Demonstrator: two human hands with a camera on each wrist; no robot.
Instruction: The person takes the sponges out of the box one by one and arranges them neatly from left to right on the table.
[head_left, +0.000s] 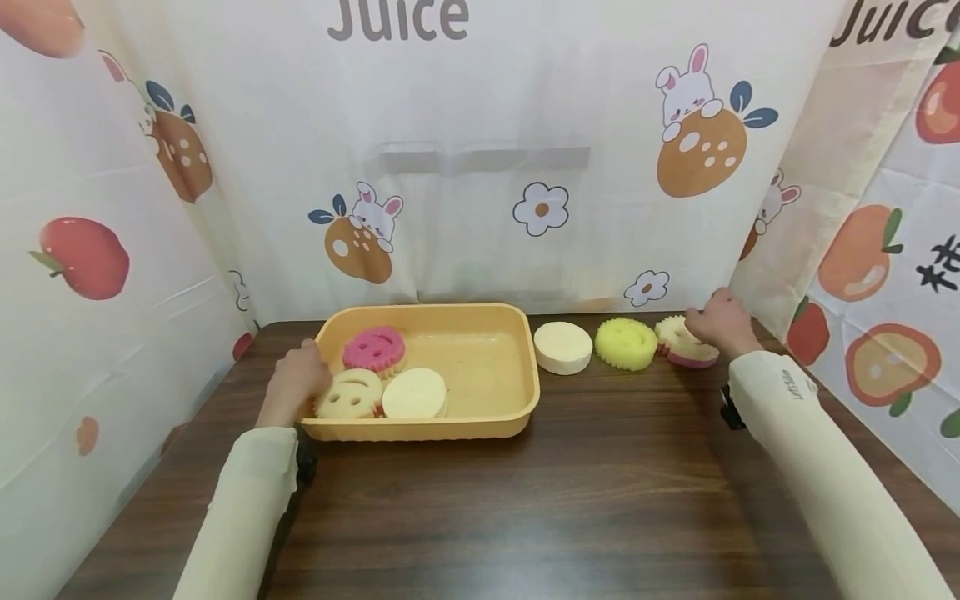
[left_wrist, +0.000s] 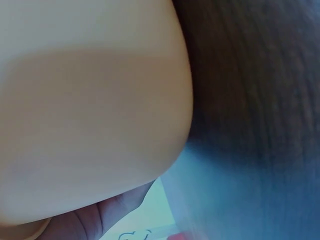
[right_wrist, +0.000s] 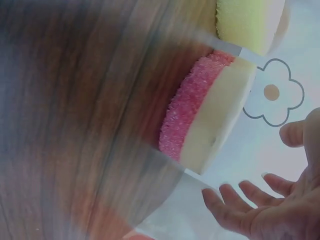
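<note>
At the left end of a yellow plastic tray (head_left: 487,333), my left hand (head_left: 300,379) grips the rim. The left wrist view is mostly filled by the tray's outer wall (left_wrist: 100,125), with part of the hand showing below it. Inside the tray lie a pink smiley sponge (head_left: 375,348), a cream smiley sponge (head_left: 351,393) and a plain round cream sponge (head_left: 415,395). My right hand (head_left: 723,323) hovers beside a cream-and-pink sponge (head_left: 692,353) at the right. In the right wrist view its fingers (right_wrist: 225,215) are spread, apart from that sponge (right_wrist: 207,115).
Between the tray and the right hand, another round cream sponge (head_left: 562,347) and a yellow smiley sponge (head_left: 626,343) stand in a row on the dark wooden table (head_left: 525,508). A printed curtain (head_left: 480,225) hangs behind and along both sides.
</note>
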